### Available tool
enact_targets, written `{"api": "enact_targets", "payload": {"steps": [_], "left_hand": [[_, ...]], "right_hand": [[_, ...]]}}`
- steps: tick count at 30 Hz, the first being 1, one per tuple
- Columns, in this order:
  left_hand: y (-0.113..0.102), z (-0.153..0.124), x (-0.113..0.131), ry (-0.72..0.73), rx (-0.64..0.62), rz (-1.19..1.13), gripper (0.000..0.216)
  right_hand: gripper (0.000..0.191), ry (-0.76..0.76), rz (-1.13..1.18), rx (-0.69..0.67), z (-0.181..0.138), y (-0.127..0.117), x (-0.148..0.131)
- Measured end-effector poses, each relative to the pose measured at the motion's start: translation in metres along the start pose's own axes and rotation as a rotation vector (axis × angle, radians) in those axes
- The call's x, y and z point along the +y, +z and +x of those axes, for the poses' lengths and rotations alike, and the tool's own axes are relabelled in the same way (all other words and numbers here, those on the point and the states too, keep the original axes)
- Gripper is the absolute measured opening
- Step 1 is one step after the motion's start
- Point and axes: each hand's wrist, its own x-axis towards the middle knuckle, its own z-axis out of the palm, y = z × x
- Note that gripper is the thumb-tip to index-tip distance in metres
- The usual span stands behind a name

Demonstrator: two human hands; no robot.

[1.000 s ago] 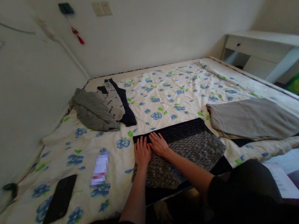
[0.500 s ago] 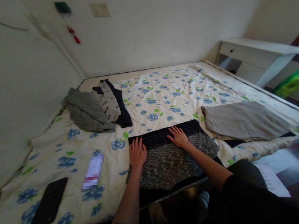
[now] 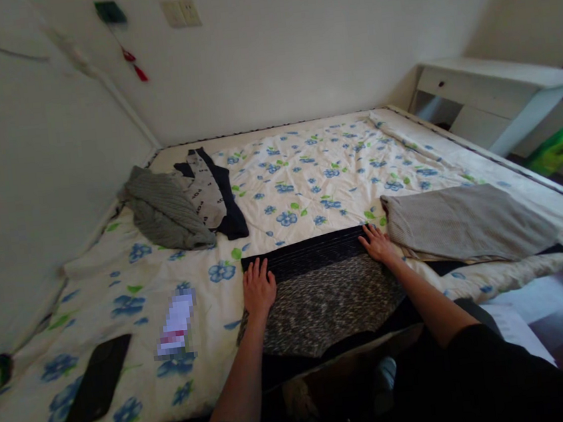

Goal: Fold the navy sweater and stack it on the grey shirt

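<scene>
A dark knitted garment, black along its far band and speckled grey below, lies flat at the bed's near edge. My left hand rests flat on its far left corner, fingers stretched out. At the far right corner my right hand also lies flat, with its fingers apart. Both palms press on the cloth and neither grips it. Just right of my right hand is a folded beige-grey ribbed garment, with a dark cloth showing beneath its near side.
Blue-flowered bedding covers the bed. A crumpled grey knit and a printed grey-and-black garment lie at the back left. A black phone sits near left, beside a blurred-out patch. A white desk stands at the right.
My right hand has slid right along the dark garment's far band, from near its middle to its right corner. My left hand has stayed in place. The view has shifted slightly.
</scene>
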Motion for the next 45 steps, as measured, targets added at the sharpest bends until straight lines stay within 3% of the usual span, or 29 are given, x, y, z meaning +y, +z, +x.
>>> {"api": "enact_targets", "payload": {"steps": [3,6,10,16,18,20,23,26,38,41,45], "left_hand": [[0.001,0.0,0.001,-0.001,0.008,-0.004,0.062],[0.0,0.0,0.002,-0.011,0.013,-0.021,0.062],[0.0,-0.001,0.003,-0.016,0.017,-0.038,0.061],[0.001,-0.003,-0.001,-0.025,0.022,-0.068,0.06],[0.002,-0.003,-0.003,-0.022,0.003,-0.089,0.06],[0.003,-0.003,-0.004,-0.019,-0.004,-0.107,0.061],[0.003,-0.002,-0.004,-0.023,0.009,-0.118,0.061],[0.002,-0.001,-0.002,-0.035,0.012,-0.113,0.061],[-0.001,0.002,-0.001,-0.022,0.027,-0.069,0.06],[0.0,0.002,-0.002,-0.025,0.022,-0.065,0.06],[0.002,0.002,-0.003,-0.021,0.012,-0.072,0.061]], "right_hand": [[0.075,0.031,-0.027,-0.018,-0.001,-0.007,-0.006],[0.073,0.078,-0.077,0.034,-0.006,-0.015,-0.033],[0.071,-0.133,-0.056,0.161,-0.023,-0.008,-0.113],[0.067,-0.558,0.132,0.033,-0.071,0.037,-0.266],[0.067,-0.593,0.138,-0.017,-0.081,0.046,-0.292],[0.067,-0.6,0.133,-0.038,-0.083,0.049,-0.297],[0.07,-0.608,0.13,-0.013,-0.077,0.044,-0.276],[0.076,-0.557,0.115,0.027,-0.066,0.037,-0.237],[0.074,-0.154,-0.013,0.008,-0.011,-0.002,-0.041],[0.075,-0.081,0.006,-0.016,-0.001,-0.003,-0.013],[0.077,-0.007,0.075,-0.034,0.008,0.003,0.003]]}}
